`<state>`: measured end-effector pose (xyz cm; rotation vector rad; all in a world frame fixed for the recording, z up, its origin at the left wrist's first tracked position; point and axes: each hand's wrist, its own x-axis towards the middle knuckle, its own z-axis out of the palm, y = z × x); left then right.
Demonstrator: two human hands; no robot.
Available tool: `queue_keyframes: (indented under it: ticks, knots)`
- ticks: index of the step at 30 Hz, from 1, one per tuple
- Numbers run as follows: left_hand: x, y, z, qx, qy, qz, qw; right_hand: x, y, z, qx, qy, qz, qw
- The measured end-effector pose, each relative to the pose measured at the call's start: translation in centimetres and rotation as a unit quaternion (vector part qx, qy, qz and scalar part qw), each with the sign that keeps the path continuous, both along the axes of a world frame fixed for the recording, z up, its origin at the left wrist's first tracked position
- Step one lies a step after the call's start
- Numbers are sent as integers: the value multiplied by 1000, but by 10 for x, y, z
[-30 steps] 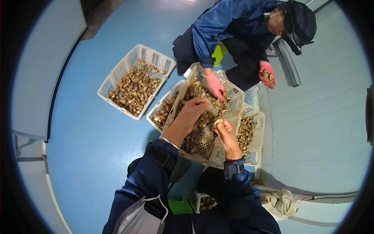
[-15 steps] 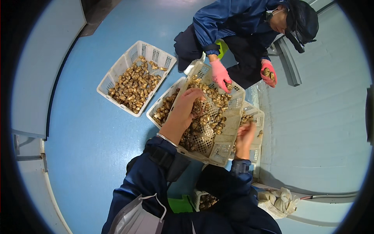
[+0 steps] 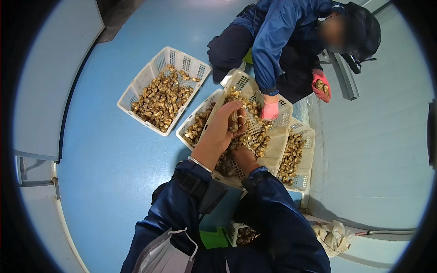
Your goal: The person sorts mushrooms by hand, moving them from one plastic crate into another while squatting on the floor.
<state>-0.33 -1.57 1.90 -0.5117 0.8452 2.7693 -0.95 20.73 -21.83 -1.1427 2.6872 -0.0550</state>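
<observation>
Brown, cream-flecked, mushroom-like pieces (image 3: 259, 143) lie in the cream perforated crate (image 3: 278, 149) in front of me; I cannot tell their exact kind. My left hand (image 3: 221, 129), held over the crate's left side, has its fingers curled round some brown pieces (image 3: 234, 122). My right hand (image 3: 245, 157) reaches down among the pieces at the near part of the same crate. Its fingertips are hidden, so what they hold does not show.
A co-worker in blue crouches opposite, one pink-gloved hand (image 3: 270, 110) in the same crate, the other (image 3: 322, 85) holding pieces. White crates of pieces stand far left (image 3: 125, 106), beneath at left (image 3: 183, 129) and at right (image 3: 306, 157). A pale wall (image 3: 364, 159) rises on the right.
My right hand has come left from over the right crate, down into the middle crate. The co-worker's reaching glove is lower among the pieces. My left hand keeps its hold.
</observation>
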Motion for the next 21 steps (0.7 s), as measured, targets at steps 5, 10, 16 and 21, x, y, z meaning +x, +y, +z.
queue_keyframes:
  ticks: [5, 10, 16, 21]
  knots:
    - [0, -2, -4, -4, -17, 14, 1000, -9, 6, 37, -268, -287, -274, 878]
    - [-1, 4, -13, -97, -5, -44, 994, -8, 10, 96, -540, -379, -359, 660]
    - [-2, 16, -30, -149, 66, -69, 984, -1, 7, 155, -654, -333, -337, 590]
    - [0, 19, -26, -166, 72, -94, 979, 8, 11, 175, -660, -275, -334, 615]
